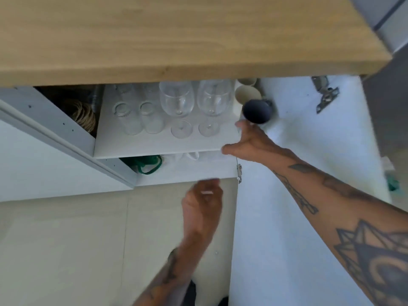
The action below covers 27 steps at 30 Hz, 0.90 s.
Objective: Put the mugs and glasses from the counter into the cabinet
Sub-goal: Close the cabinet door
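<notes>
Mugs and glasses now sit mostly on the cabinet shelf point(154, 146), and the wooden surface point(176, 36) above shows bare in the part the view catches. Nearest the camera, the left hand point(204, 206) hangs low in front of the cabinet's lower edge, fingers curled; it is blurred, something pale shows at the fingertips, and whether that grip is closed on anything I cannot tell. Just beyond, the right hand point(247, 142) reaches over the shelf's right front corner, fingers spread and loose, its grip open. The fingertips are touching or just beside the dark mug point(257, 111), which stands at the shelf's right end with its mouth toward the camera; my reading is that the mug is being set down or nudged into line, though contact is hard to judge.

Behind the dark mug stand two cream mugs point(247, 93), one beyond the other, so mugs are kept in a column on the right. To their left stand two wine glasses point(176, 100) upright on their feet, then tumblers point(130, 118) in rows; the grouping by kind probably saves room. Below the shelf a green bag point(148, 164) lies on the lower level. The open door point(309, 151) swings off to the right, with a hinge point(324, 96) near its top.
</notes>
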Each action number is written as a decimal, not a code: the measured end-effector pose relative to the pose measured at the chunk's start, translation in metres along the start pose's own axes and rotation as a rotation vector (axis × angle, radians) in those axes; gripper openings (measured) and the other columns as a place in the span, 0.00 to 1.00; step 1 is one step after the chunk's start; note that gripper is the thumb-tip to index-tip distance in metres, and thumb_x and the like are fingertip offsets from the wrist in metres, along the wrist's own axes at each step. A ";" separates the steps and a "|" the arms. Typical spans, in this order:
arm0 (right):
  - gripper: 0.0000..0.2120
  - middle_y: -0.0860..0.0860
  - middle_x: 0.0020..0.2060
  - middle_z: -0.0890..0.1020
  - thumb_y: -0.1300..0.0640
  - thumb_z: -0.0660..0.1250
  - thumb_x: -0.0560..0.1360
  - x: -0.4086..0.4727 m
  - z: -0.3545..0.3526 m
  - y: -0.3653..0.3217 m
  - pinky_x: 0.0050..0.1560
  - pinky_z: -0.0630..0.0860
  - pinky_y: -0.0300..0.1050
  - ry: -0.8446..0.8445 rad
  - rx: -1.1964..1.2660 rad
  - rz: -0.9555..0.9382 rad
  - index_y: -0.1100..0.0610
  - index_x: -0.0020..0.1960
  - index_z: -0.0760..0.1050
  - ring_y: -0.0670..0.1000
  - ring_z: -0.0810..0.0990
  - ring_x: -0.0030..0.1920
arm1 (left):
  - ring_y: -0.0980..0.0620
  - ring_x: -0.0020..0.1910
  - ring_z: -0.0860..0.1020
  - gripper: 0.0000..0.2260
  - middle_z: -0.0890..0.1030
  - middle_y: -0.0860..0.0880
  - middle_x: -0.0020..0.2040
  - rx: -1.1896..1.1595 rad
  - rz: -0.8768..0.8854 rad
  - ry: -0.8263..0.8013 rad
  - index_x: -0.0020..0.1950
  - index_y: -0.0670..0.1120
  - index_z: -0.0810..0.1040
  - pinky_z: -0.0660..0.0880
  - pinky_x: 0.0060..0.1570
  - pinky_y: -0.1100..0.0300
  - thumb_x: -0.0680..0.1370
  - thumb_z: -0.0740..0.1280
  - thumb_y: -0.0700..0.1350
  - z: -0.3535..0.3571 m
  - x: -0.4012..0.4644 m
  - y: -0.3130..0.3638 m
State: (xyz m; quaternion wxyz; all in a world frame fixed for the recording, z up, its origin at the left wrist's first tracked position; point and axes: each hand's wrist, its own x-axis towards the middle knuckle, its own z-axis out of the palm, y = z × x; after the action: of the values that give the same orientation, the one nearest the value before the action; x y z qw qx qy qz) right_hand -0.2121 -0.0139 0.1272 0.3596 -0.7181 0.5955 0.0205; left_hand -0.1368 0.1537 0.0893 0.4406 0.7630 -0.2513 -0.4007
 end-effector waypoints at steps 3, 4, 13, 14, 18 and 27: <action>0.30 0.55 0.64 0.72 0.47 0.70 0.71 -0.037 -0.035 -0.003 0.58 0.74 0.48 -0.144 -0.303 -0.034 0.54 0.70 0.66 0.56 0.74 0.60 | 0.67 0.39 0.80 0.06 0.84 0.57 0.45 -0.084 -0.044 -0.175 0.48 0.55 0.83 0.70 0.31 0.76 0.77 0.68 0.46 0.029 -0.089 0.028; 0.27 0.54 0.62 0.74 0.48 0.69 0.71 -0.050 -0.046 -0.003 0.58 0.75 0.50 -0.168 -0.388 -0.052 0.54 0.68 0.69 0.56 0.75 0.59 | 0.67 0.44 0.79 0.04 0.83 0.59 0.48 -0.096 -0.045 -0.220 0.49 0.57 0.82 0.71 0.35 0.76 0.78 0.68 0.49 0.039 -0.117 0.039; 0.09 0.52 0.46 0.75 0.56 0.61 0.75 -0.123 -0.085 0.005 0.39 0.67 0.44 -0.076 -0.762 -0.384 0.59 0.47 0.78 0.55 0.77 0.45 | 0.68 0.60 0.73 0.24 0.72 0.67 0.61 0.070 0.253 -0.248 0.67 0.64 0.67 0.73 0.57 0.68 0.73 0.67 0.64 0.013 -0.201 0.066; 0.09 0.51 0.43 0.75 0.56 0.61 0.75 -0.131 -0.081 0.006 0.39 0.65 0.44 -0.061 -0.761 -0.420 0.59 0.45 0.77 0.55 0.76 0.44 | 0.69 0.59 0.72 0.25 0.71 0.68 0.61 0.176 0.347 -0.271 0.68 0.65 0.67 0.72 0.56 0.70 0.72 0.69 0.63 0.003 -0.205 0.060; 0.09 0.50 0.37 0.75 0.55 0.59 0.76 -0.165 -0.057 0.011 0.39 0.62 0.44 0.041 -0.772 -0.512 0.56 0.38 0.73 0.54 0.72 0.38 | 0.67 0.55 0.76 0.28 0.75 0.67 0.58 0.329 0.442 -0.307 0.69 0.66 0.69 0.75 0.51 0.68 0.69 0.68 0.63 -0.032 -0.227 0.046; 0.12 0.52 0.41 0.82 0.53 0.59 0.75 -0.202 -0.007 -0.027 0.42 0.62 0.45 0.163 -0.535 -0.483 0.58 0.41 0.78 0.56 0.79 0.41 | 0.56 0.56 0.78 0.25 0.76 0.59 0.64 0.484 0.447 -0.241 0.77 0.61 0.61 0.75 0.53 0.61 0.80 0.62 0.53 -0.079 -0.214 0.048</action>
State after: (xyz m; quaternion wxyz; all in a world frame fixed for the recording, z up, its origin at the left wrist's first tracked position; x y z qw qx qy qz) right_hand -0.2501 0.1534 0.2382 0.1050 -0.9059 0.4090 0.0325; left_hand -0.1906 0.3255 0.2374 0.2910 0.7187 -0.5500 -0.3103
